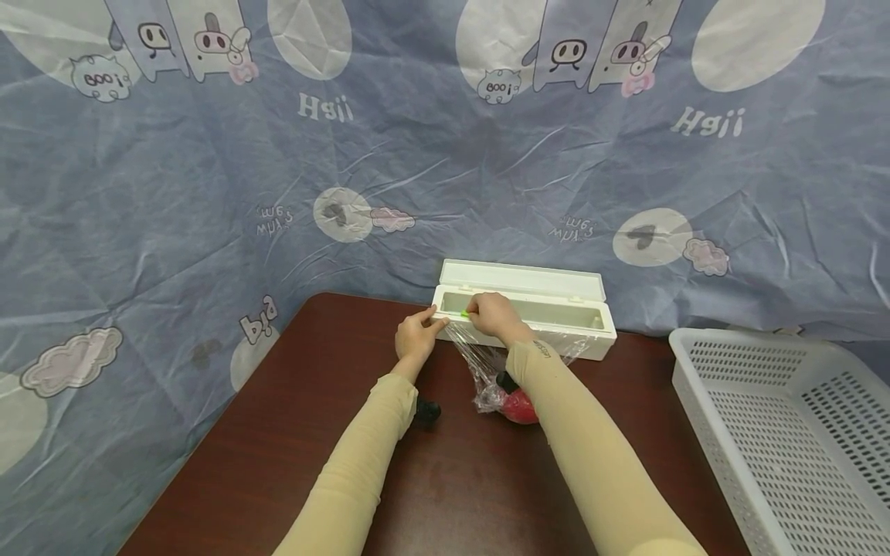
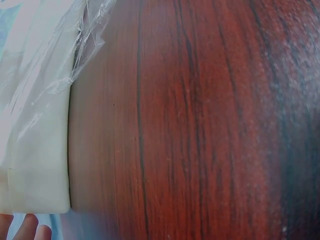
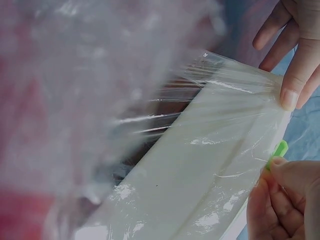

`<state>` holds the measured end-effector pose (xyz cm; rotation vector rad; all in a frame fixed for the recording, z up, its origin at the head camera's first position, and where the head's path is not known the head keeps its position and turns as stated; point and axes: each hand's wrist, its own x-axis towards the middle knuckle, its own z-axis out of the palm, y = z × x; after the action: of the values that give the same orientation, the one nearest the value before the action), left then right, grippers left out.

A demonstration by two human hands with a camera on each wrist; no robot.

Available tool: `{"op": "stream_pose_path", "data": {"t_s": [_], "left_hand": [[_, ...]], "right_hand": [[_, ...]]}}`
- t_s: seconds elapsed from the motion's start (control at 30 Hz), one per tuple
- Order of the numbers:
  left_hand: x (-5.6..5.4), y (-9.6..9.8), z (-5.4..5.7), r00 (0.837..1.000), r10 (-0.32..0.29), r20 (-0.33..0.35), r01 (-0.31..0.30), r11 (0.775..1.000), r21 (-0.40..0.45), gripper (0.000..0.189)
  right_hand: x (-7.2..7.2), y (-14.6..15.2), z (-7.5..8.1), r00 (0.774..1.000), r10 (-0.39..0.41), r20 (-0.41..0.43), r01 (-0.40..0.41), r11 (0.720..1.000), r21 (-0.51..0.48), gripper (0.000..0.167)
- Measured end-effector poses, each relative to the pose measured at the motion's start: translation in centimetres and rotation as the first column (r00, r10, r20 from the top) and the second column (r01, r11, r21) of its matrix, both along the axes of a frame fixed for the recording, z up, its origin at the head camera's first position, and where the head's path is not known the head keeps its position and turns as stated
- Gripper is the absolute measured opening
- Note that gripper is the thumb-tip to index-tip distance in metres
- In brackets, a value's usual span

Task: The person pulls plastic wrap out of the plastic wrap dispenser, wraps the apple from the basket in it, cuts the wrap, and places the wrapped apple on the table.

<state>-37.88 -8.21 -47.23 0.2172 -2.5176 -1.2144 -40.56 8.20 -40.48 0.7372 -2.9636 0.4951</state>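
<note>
Cling film (image 1: 480, 361) stretches from a white dispenser box (image 1: 591, 346), at the far edge of the table (image 1: 445, 494), to a red bundle (image 1: 520, 409). Tabletop extends leftward; only the head view shows the basket (image 1: 711, 421), rightward past a strip. The left hand (image 1: 415, 337), fingers apart, thumbs down the film; the right hand (image 1: 495, 315) pinches a green slide cutter (image 3: 281, 148).

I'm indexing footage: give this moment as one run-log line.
left hand: touches left end of white box; right hand: pinches green tab; clear film: runs from box toward red item; gray basket: at right
</note>
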Motion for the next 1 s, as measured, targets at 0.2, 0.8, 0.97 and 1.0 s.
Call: {"op": "stream_pose_path", "data": {"t_s": [0.2, 0.8, 0.97, 1.0], "left_hand": [[-0.1, 0.0, -0.1, 1.000, 0.003, -0.004, -0.003, 1.000, -0.003, 0.047], [0.1, 0.1, 0.0, 1.000, 0.011, -0.016, -0.011, 1.000, -0.008, 0.047], [0.1, 0.0, 0.0, 1.000, 0.007, -0.028, -0.007, 1.000, -0.010, 0.048], [0.0, 0.0, 0.0, 0.999, 0.007, -0.034, -0.008, 1.000, -0.011, 0.048]], "right_hand": [[0.1, 0.1, 0.0, 1.000, -0.001, -0.006, 0.001, 1.000, -0.013, 0.020], [0.1, 1.4, -0.1, 1.000, 0.016, 0.006, -0.016, 1.000, -0.016, 0.021], [0.2, 1.8, 0.1, 0.999, 0.030, -0.021, -0.030, 0.999, -0.018, 0.021], [0.2, 1.9, 0.2, 0.999, 0.027, -0.019, -0.027, 0.999, -0.022, 0.021]]}}
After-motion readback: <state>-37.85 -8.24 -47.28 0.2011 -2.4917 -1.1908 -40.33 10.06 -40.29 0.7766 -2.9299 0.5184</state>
